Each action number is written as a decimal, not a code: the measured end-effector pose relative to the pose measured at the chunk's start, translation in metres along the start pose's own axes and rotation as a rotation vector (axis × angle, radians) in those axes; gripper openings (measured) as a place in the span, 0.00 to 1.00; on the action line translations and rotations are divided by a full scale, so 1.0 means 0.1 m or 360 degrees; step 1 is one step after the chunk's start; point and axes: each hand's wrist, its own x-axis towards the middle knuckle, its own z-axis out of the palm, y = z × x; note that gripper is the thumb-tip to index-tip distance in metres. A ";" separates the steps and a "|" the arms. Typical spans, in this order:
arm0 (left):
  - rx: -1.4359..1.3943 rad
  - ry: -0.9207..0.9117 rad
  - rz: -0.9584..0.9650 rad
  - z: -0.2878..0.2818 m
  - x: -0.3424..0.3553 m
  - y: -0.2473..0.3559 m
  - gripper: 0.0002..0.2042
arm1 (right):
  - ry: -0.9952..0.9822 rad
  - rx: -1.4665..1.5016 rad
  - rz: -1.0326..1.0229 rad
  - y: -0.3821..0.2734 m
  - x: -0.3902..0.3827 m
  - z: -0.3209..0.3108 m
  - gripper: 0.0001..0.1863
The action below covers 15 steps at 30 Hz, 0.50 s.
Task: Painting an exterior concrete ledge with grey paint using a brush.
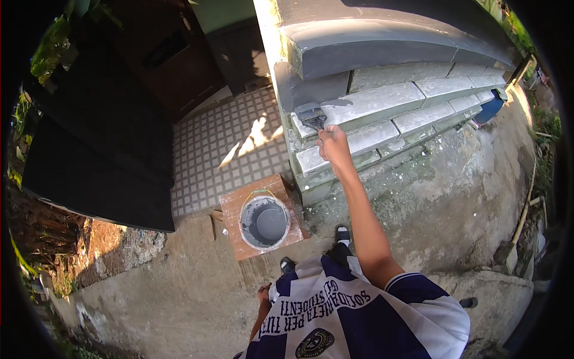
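My right hand (335, 146) is closed round the handle of a wide paintbrush (312, 116). Grey paint coats its bristles, which rest at the left end of a stepped ledge (382, 103) of pale blocks. Fresh dark grey covers the wall face (314, 88) just above, and a grey streak runs along the ledge beside the brush. My left hand (263, 292) hangs low by my shirt, its fingers curled and partly hidden, with nothing visible in them. In front of me, a white bucket (243, 231) holds grey paint, its yellow-gripped wire handle leaning to the far side.
The bucket stands on a brown wooden stool (232, 207). A checkered tile floor (200, 158) leads to a dark door on the left. White paint spots dot the concrete ground (412, 179). At the ledge's right end is a blue container (490, 109).
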 end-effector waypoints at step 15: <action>-0.0072 0.0065 0.0015 0.22 -0.02 0.17 0.06 | -0.0371 0.0130 -0.0178 -0.16 0.28 -0.29 0.09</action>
